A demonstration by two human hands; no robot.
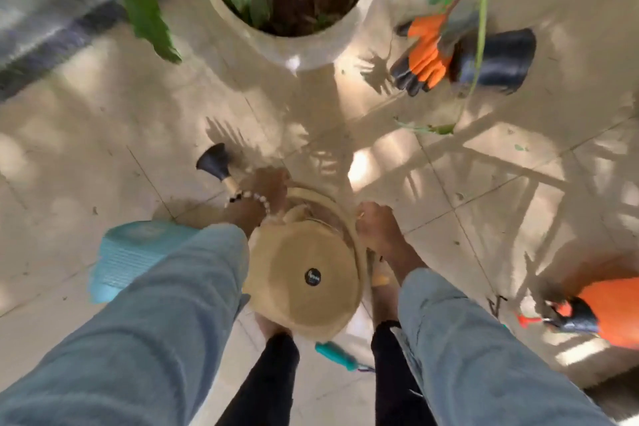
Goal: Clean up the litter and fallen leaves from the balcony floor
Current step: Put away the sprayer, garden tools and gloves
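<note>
While both denim-sleeved arms reach down, the left hand [266, 190], with a beaded bracelet at its wrist, sits at the far left side of a round tan watering can [304, 273] with a small black sticker on top, and the right hand [377, 228] lies against its right rim. Blur hides the fingers, so I cannot tell how tightly either hand grips. The can's black rose spout [216, 161] points up-left over the beige tiled balcony floor [103, 135]. A fallen green leaf [437, 129] lies on the tiles further ahead to the right, near orange-and-black garden gloves [427, 55] beside a cream round plant pot [287, 41]. A light-blue plastic dustpan [128, 252] rests by the left sleeve.
</note>
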